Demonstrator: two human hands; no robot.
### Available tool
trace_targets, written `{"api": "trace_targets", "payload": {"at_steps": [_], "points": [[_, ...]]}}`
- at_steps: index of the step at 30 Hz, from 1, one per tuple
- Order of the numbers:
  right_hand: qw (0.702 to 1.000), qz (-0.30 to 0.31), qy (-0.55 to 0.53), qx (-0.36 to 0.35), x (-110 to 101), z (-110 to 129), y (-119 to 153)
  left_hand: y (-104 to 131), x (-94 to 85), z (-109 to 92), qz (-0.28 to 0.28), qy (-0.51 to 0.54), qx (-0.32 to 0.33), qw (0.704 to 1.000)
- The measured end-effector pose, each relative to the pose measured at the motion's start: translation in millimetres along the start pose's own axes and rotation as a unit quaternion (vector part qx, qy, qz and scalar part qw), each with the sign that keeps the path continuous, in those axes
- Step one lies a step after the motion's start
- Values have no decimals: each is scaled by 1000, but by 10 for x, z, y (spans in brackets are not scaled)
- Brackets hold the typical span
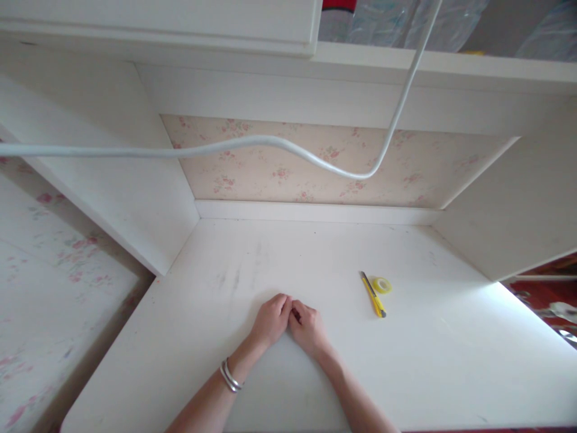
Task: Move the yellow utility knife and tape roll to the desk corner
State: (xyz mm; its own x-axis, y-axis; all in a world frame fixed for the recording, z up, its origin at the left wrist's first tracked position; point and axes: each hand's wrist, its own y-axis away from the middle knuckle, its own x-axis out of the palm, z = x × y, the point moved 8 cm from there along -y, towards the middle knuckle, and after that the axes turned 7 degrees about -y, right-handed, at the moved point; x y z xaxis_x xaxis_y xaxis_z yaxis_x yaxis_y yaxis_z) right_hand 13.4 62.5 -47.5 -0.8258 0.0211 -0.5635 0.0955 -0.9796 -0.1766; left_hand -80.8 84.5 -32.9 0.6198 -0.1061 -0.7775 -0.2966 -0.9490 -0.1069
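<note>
Both my hands are curled shut on the desk, near side, approx mid. L hand & R hand meet at the fingers, knuckles up; can't tell if anything's tucked inside. 2 silver bangles on L wrist.

Cutter lies flat to the right of R hand, a bit farther off, apart from it; yellow body, angled, dark tip at far-left end, dark piece at near-right end. Tape, yellow roll, lies flat just beside cutter, on its right; can't tell if they touch.

White cable runs across the view, L side to upper R, in front of floral wallpaper. Clear plastic bags on shelf, upper R. Dark smudges on desk, far-left of my hands.
</note>
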Motion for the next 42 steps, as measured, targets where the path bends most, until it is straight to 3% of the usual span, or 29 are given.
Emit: {"api": "trace_targets", "payload": {"at_steps": [20, 27, 31, 36, 39, 42], "points": [[1000, 6, -3, 14, 20, -32, -3, -10, 25, 13, 0, -5, 8, 1000], [994, 13, -108, 24, -97, -31, 1, 16, -7, -39, 5, -1, 22, 1000], [988, -63, -100, 97, -528, -367, 70, 30, -14, -75, 16, -10, 28, 999], [971, -180, -32, 155, -1347, -938, 311, 34, 27, -58, 29, -7, 37, 999], [950, -255, 85, 161, -1858, -1120, 440, 38, 45, -54, 31, -7, 46, 998], [917, -280, 240, 151, -2192, -1173, 436, 43, 47, -62, 31, -15, 52, 998]]}}
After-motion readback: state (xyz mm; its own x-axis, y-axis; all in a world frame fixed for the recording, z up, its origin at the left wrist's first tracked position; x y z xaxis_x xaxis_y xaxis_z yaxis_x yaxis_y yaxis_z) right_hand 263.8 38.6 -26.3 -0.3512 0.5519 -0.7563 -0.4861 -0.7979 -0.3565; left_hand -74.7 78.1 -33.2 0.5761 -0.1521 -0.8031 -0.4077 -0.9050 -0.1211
